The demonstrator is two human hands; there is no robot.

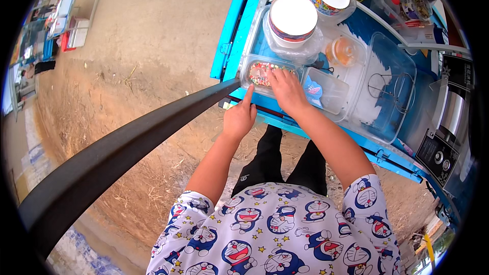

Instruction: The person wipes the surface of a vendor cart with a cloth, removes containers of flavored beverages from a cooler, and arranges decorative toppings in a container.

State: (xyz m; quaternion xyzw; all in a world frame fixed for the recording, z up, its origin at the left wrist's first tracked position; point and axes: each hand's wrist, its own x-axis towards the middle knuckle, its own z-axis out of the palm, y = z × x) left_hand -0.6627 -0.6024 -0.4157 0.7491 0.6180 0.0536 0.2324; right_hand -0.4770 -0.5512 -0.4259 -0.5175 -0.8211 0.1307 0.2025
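Note:
My left hand [240, 116] has its index finger extended to the near left edge of a small clear plastic container [275, 91]; its other fingers are curled and nothing shows in it. Inside that container lies a packet or tub of multicoloured sprinkles [259, 74]. My right hand [288, 89] reaches over the container's right side, its fingers bent down onto the sprinkles. Its fingertips are partly hidden, so whether they pinch something is unclear. To the right sits another clear container [332, 93] with a blue butterfly-shaped card [313, 89] in it.
Stacked paper bowls [293, 15] in plastic wrap stand behind my hands. Beside them is a jar with orange contents [342, 51]. A large clear tray [397, 130] holds a wire stand [386, 88]. An ice machine [439, 156] stands right. A dark post [133, 141] slants up from the left.

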